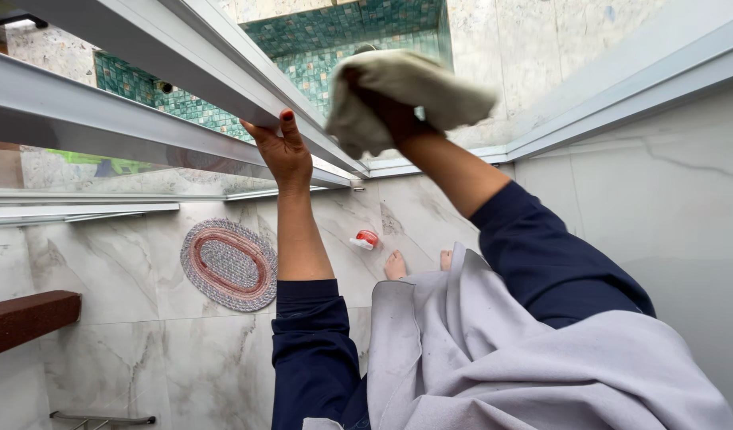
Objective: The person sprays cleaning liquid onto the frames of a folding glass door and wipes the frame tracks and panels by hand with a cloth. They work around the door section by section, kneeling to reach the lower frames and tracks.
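My left hand point(285, 151) grips the edge of a silvery metal door frame point(223, 80), fingers curled over the rail. My right hand point(390, 111) is closed on a crumpled beige cloth point(406, 95), pressed against the glass panel by the frame's corner; the cloth is blurred. Both arms wear dark blue sleeves. A pale grey garment point(494, 350) hangs in front of me, and my bare feet point(398, 267) show below on the marble floor.
An oval woven mat point(229, 264) lies on the marble floor. A small red and white object point(366, 239) sits near my feet. A brown ledge point(28, 318) juts in at left. Green mosaic tiles point(342, 40) show behind the glass.
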